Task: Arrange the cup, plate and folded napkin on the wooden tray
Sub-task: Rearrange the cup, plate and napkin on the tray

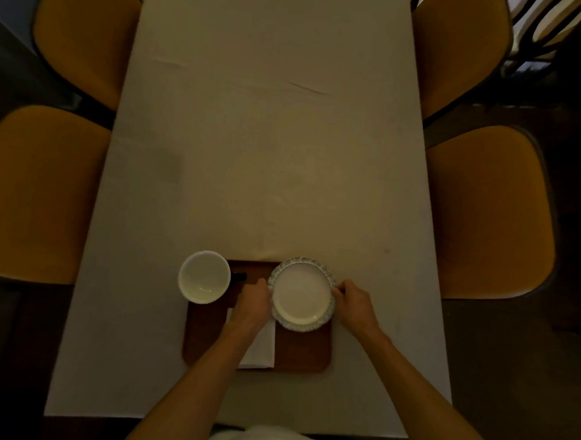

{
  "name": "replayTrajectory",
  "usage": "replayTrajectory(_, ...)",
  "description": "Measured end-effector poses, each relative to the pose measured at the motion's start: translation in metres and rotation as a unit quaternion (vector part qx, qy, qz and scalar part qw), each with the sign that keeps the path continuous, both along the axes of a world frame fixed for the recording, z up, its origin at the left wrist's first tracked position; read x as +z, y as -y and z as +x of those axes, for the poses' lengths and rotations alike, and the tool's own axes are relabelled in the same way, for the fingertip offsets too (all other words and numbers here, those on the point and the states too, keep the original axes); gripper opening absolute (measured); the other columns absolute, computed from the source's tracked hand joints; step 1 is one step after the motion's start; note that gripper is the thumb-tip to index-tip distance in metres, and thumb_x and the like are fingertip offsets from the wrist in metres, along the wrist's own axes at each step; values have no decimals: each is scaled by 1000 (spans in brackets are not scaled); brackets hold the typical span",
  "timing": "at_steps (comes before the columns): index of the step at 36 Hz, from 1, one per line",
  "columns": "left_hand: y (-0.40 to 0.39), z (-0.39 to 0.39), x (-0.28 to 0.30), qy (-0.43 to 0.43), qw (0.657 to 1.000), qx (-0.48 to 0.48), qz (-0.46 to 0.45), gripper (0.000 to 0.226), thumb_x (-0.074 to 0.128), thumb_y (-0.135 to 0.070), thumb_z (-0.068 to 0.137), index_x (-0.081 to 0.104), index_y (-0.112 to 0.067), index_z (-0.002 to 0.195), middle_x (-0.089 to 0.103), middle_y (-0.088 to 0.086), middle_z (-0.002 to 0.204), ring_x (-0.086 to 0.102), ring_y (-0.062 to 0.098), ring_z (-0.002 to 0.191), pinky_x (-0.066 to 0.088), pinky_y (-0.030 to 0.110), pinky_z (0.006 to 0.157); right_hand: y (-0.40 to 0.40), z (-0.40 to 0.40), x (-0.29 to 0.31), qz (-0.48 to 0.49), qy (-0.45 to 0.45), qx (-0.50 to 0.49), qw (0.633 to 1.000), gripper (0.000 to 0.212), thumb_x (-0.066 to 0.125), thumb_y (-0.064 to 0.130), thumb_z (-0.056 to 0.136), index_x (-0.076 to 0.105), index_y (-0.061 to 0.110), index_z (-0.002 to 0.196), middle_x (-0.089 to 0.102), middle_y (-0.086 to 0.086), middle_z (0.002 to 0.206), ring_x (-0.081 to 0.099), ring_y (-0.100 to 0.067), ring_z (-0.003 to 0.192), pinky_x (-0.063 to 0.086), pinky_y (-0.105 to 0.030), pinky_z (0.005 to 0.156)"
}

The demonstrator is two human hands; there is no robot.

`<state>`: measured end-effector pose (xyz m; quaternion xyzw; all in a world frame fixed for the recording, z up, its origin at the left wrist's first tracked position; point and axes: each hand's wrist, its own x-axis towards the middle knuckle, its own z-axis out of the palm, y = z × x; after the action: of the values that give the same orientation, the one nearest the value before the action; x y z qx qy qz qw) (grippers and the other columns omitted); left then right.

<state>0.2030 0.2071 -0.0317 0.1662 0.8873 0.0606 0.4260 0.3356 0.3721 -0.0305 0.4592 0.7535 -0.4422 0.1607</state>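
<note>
A brown wooden tray [303,353] lies near the table's front edge. At the tray's far right sits a white plate [301,294] with a patterned rim. My left hand [254,305] grips its left edge and my right hand [353,303] grips its right edge. A white cup [204,277] with a dark handle stands at the tray's far left corner, apart from both hands. A folded white napkin [261,349] lies in the tray's middle, partly hidden under my left forearm.
A long table with a pale cloth [265,157] stretches ahead. Two yellow chairs stand on each side, the nearest at left [35,190] and right [490,211]. The table's front edge lies just below the tray.
</note>
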Motion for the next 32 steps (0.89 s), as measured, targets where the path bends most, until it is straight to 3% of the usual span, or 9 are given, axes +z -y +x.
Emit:
replayTrajectory(6, 8, 1, 0, -8, 997, 46, 55, 28, 38, -26, 100, 52, -2, 101, 60, 21, 102, 61, 35, 90, 47, 39, 69, -3, 2, 8, 29, -10, 12, 999, 23, 55, 24, 96, 59, 3, 88, 58, -7, 75, 55, -21, 72, 39, -32, 63)
replayTrajectory(11, 23, 1, 12, -35, 993, 31, 105, 16, 44, -23, 98, 47, -8, 94, 62, 15, 94, 60, 29, 82, 51, 47, 69, 1, 4, 18, 45, -23, 22, 998, 14, 54, 20, 96, 54, 7, 91, 50, 4, 63, 48, -11, 59, 33, -31, 55)
replayTrajectory(17, 54, 11, 26, -70, 983, 46, 161, 17, 52, -24, 96, 46, -16, 82, 61, 7, 83, 59, 21, 75, 45, 36, 61, 22, -3, 29, 66, -47, 70, 994, 12, 56, 22, 95, 54, 12, 88, 51, 3, 67, 51, -16, 66, 37, -30, 61)
replayTrajectory(20, 71, 17, 27, -70, 982, 69, 163, 18, 53, -24, 94, 46, -18, 79, 57, 1, 78, 56, 18, 72, 40, 30, 57, 42, -6, 32, 55, -60, 92, 992, 15, 57, 25, 95, 53, 15, 85, 50, 3, 65, 51, -13, 61, 37, -29, 57)
replayTrajectory(27, 100, 26, 18, -73, 987, 82, 115, 13, 55, -25, 93, 48, -15, 87, 54, 7, 96, 50, 17, 79, 35, 27, 63, 88, -8, 28, 21, -25, 147, 989, 23, 50, 28, 98, 60, 8, 93, 61, -6, 78, 57, -19, 72, 40, -31, 61)
replayTrajectory(32, 112, 25, 11, -53, 992, 74, 90, 12, 54, -23, 93, 52, -12, 97, 54, 10, 105, 54, 21, 89, 40, 28, 69, 114, -1, 17, 6, -9, 163, 987, 23, 50, 26, 97, 56, 7, 84, 62, -11, 82, 58, -24, 76, 37, -32, 61)
